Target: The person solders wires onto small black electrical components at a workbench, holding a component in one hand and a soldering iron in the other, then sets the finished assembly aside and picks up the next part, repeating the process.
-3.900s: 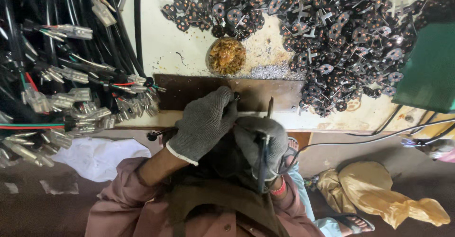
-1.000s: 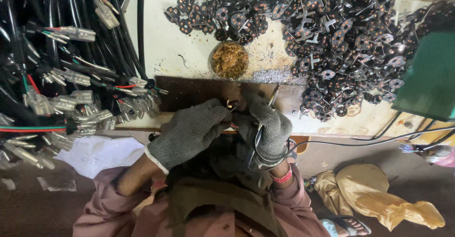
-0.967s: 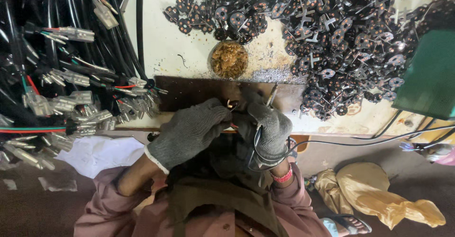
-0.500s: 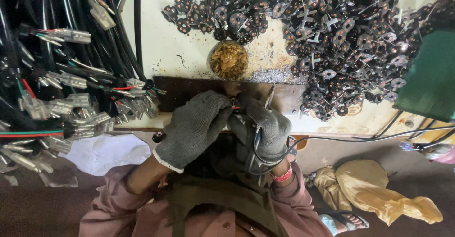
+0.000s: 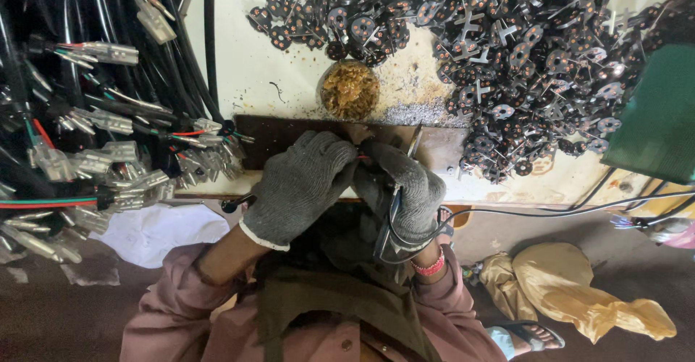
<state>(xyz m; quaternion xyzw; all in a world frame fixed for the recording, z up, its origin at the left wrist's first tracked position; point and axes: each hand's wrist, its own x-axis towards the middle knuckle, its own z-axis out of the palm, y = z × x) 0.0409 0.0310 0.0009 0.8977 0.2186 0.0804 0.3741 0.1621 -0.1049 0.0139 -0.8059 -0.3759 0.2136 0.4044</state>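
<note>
Nearest the camera, both gloved hands meet over a dark metal plate (image 5: 434, 148) at the near edge of the counter (image 5: 275, 80). The left hand (image 5: 300, 188) is curled shut, its fingertips pressed against those of the right; what it pinches is hidden by the glove. The right hand (image 5: 405, 192) is closed around a thin soldering tool (image 5: 414, 141), whose metal tip points up over the plate, and a grey cable (image 5: 394, 224) loops around that wrist. A short red wire end (image 5: 362, 157) shows just between the two sets of fingertips.

Just beyond the plate, a small round tin (image 5: 350, 90) sits on the counter, filled with a crumbly yellow-brown substance. Grey filings lie beside it. To the left, black cable bundles (image 5: 94, 116) with clear-sleeved terminals fan out. Farther back and to the right, a heap of small black plug inserts (image 5: 521, 51) covers the counter.
</note>
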